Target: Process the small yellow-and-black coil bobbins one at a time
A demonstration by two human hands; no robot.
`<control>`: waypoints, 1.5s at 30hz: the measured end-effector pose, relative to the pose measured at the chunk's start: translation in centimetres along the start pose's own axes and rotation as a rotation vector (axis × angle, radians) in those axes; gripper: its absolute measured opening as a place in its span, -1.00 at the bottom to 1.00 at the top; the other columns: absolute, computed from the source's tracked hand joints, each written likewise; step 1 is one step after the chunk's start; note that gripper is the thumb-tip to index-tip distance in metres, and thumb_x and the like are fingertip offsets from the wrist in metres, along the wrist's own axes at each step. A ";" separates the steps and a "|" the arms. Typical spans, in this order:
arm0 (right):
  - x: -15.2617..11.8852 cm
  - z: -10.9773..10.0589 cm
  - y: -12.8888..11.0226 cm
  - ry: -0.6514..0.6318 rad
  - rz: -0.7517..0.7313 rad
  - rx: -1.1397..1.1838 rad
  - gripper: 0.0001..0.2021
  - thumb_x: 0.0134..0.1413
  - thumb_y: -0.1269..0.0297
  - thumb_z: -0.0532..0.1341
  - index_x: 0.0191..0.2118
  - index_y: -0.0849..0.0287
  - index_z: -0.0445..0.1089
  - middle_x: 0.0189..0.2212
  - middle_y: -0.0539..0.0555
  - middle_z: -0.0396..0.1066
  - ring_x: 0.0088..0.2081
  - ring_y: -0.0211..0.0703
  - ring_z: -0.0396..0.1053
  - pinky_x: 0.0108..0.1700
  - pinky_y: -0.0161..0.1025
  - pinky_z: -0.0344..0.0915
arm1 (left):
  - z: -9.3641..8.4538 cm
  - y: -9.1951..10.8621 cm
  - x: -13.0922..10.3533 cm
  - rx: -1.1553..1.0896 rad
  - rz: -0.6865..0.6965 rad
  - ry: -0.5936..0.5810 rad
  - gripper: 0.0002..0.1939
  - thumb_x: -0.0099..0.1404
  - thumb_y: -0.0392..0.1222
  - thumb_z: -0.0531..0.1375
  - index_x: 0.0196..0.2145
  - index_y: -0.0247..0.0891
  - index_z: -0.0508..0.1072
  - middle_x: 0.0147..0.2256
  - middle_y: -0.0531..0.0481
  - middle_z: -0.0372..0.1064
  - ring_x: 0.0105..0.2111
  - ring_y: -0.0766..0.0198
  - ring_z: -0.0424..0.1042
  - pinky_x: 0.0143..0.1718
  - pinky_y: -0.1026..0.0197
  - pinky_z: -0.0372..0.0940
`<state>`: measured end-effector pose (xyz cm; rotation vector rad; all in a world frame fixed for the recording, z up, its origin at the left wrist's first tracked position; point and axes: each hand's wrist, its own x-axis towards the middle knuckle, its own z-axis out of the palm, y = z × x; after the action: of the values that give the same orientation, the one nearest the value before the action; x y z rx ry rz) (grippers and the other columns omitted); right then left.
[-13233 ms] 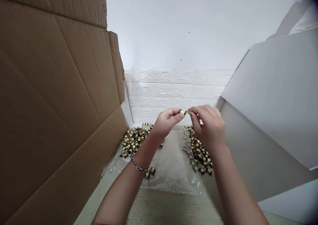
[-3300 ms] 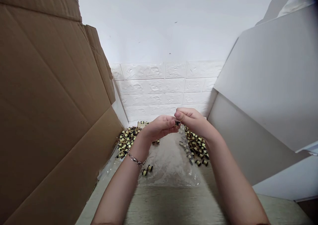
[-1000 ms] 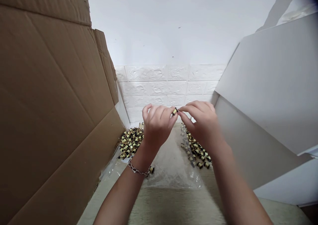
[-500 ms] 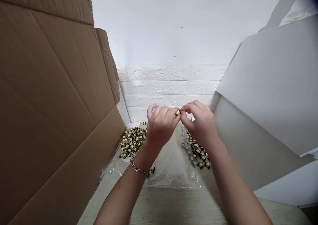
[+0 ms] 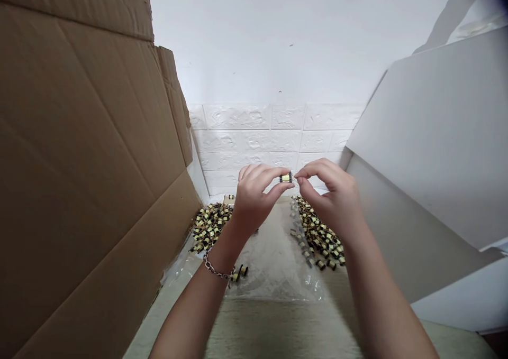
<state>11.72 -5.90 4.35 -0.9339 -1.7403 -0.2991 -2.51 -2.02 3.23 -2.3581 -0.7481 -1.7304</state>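
Note:
My left hand [image 5: 254, 196] pinches a small coil bobbin [image 5: 286, 178], yellow around the middle with black ends, between thumb and forefinger. Just right of it, my right hand [image 5: 334, 191] has thumb and forefinger pressed together near the bobbin's end; whatever is in that pinch is too small to make out. Below on the left lies a heap of similar coil bobbins [image 5: 208, 226] with brownish wire ends, partly hidden by my left forearm. Another heap of bobbins [image 5: 319, 232] lies under my right hand, some of it beneath clear plastic.
A clear plastic bag [image 5: 273, 269] lies flat on the pale table [image 5: 278, 327], with a few loose bobbins [image 5: 243, 270] by my left wrist. A tall cardboard panel [image 5: 87, 153] stands left, a white panel [image 5: 428, 137] right, and a white brick-pattern wall [image 5: 246, 139] behind.
My hands have moved slightly apart, the right one shifting right. The coil bobbin has turned from tilted to nearly level and shows more fully between my left fingertips.

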 end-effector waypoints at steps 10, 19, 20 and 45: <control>0.1 -0.2 0.2 -0.008 -0.019 0.048 -0.90 -0.04 0.48 0.11 -0.43 0.14 0.29 -0.48 -0.02 0.30 -0.39 -0.28 0.26 -0.34 -0.30 0.19 | -0.1 -0.3 0.0 -0.342 -0.139 -0.066 -0.81 0.06 -0.16 0.20 -0.33 -0.24 0.41 -0.40 0.04 0.37 -0.36 0.37 0.28 -0.27 0.29 0.18; 0.1 -0.4 0.3 -0.012 -0.023 0.078 -0.90 -0.03 0.48 0.11 -0.41 0.14 0.31 -0.49 -0.03 0.30 -0.41 -0.29 0.27 -0.36 -0.32 0.20 | 0.8 -0.9 -0.3 -0.841 -0.495 -0.180 -0.80 0.02 -0.14 0.23 -0.34 -0.21 0.44 -0.41 0.05 0.33 -0.35 0.36 0.28 -0.26 0.29 0.16; 0.1 -0.4 0.3 -0.014 -0.022 0.084 -0.90 -0.03 0.48 0.11 -0.41 0.14 0.31 -0.49 -0.03 0.30 -0.41 -0.30 0.27 -0.36 -0.32 0.20 | 0.9 -0.9 -0.3 -0.897 -0.526 -0.187 -0.80 0.01 -0.15 0.24 -0.35 -0.22 0.44 -0.40 0.04 0.34 -0.35 0.36 0.29 -0.26 0.29 0.16; 0.0 0.1 0.3 0.058 -0.088 -0.089 -0.92 -0.05 0.46 0.10 -0.46 0.16 0.27 -0.52 -0.04 0.29 -0.43 -0.30 0.25 -0.35 -0.31 0.17 | 2.2 0.2 -0.8 -1.605 -0.898 -0.294 -0.77 0.13 -0.09 0.13 -0.41 -0.35 0.39 -0.45 0.05 0.24 -0.41 0.44 0.25 -0.25 0.28 0.16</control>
<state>11.83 -5.64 4.18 -0.9052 -1.7288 -0.4595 -0.72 -1.67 1.81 -3.5869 -0.4539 -3.2372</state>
